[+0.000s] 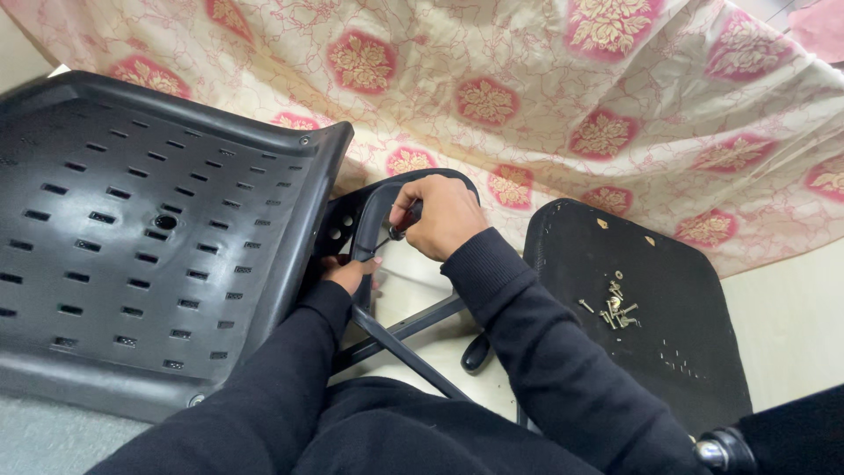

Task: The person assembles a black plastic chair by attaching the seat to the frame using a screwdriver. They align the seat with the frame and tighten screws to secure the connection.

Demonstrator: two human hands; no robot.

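Driving a screw into the armrest (374, 207), right hand (444, 215) fisted round screwdriver (397, 233), left hand (350, 273) pinching bracket; spare screws (615, 308) left.

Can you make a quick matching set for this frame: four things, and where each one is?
Things:
1. right hand
2. left hand
3. pile of screws
4. perforated black seat shell

Places:
A. loose on the flat black panel
B. far left, tilted on edge
C. gripping a screwdriver at the armrest
D. underneath, steadying the armrest

Pairs: 1-C, 2-D, 3-A, 4-B
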